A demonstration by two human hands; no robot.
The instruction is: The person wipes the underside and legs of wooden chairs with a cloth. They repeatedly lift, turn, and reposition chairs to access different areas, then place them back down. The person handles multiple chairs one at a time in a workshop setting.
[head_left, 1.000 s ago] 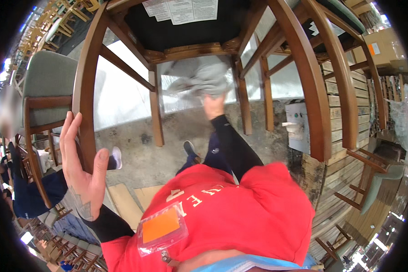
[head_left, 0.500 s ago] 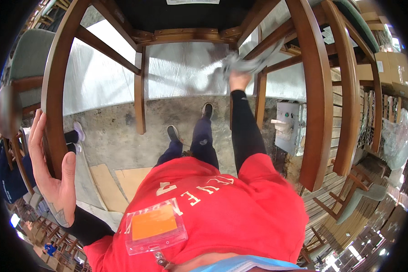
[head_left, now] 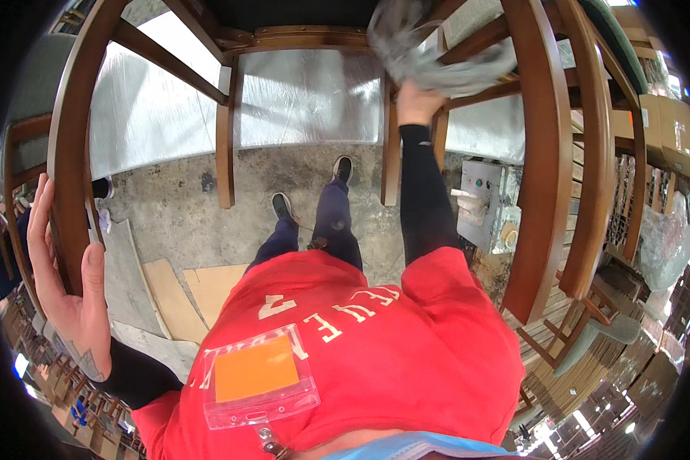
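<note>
Chair (head_left: 540, 153) hangs overhead; left hand (head_left: 69, 299) grasps its leg, right hand (head_left: 415, 103) clenches crumpled plastic wrap (head_left: 437, 54); a slipping left grip could tip it.

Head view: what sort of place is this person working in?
Probably a furniture workshop or warehouse. The left hand grips a brown wooden chair frame, the right hand holds crumpled clear plastic wrap, and stacked wooden chairs stand on the bare concrete floor.
</note>
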